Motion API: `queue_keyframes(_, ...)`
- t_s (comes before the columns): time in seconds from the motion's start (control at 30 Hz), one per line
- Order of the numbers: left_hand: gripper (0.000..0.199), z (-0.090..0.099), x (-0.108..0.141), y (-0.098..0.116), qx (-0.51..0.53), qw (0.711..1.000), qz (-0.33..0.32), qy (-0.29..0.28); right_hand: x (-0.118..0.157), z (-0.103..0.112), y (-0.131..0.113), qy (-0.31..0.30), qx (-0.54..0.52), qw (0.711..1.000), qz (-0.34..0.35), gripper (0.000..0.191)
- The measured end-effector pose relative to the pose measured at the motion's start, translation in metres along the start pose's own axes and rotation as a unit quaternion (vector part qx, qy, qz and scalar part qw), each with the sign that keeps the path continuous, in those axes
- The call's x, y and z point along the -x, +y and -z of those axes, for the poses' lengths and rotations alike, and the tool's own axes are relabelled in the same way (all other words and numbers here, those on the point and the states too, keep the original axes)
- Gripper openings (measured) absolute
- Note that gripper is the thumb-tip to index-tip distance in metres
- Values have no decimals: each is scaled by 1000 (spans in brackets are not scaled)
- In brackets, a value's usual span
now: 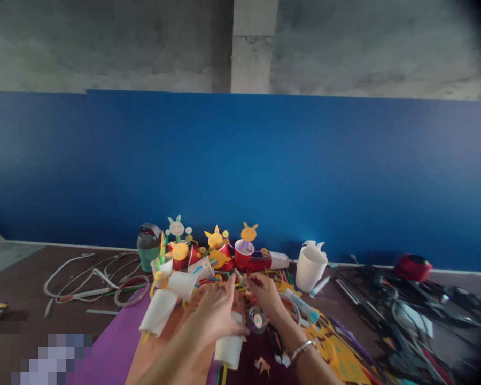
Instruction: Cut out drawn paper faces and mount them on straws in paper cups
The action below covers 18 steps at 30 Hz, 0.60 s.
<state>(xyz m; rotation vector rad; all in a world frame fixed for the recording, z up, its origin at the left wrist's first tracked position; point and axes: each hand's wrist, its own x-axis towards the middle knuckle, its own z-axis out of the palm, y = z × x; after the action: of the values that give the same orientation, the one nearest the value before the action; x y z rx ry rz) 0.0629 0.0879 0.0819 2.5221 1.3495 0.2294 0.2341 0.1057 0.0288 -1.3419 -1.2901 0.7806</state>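
My left hand (pixel 214 313) reaches over an orange sheet (pixel 144 347), its fingers apart and the thumb side close above a white paper cup (pixel 229 352) with a yellow stem. Whether the thumb touches that cup I cannot tell. Just right of it, my right hand (pixel 264 293), with a bracelet on the wrist, has its fingertips pinched together; whatever small thing is between them is too blurred to name. A roll of clear tape (pixel 257 321) lies below the right hand. More white paper cups (pixel 158 313) lie tipped over on the left.
Red cups (pixel 243 255) with paper animal heads (pixel 249 233) stand behind my hands. To the right are stacked white cups (pixel 310 269), a glue tube (pixel 302 305) and yellow paper scraps (pixel 339 347). White cables (pixel 92 286) lie left; dark tools and cords (pixel 401 321) spread far right.
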Motion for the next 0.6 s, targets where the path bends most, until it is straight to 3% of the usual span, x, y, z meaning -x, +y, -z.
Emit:
queue_keyframes(0.13,111,-1,-4,0,103,995,10,-8,0,1,0,16,-35,999,-20,20)
queue_keyframes(0.33,110,12,-2,5,261,965,-13,32,-3,19,-15,30,-89,995,-40,22)
queue_keyframes(0.6,111,15,4,17,321,946,-37,17,4,29,-43,-2,-121,992,-40,11)
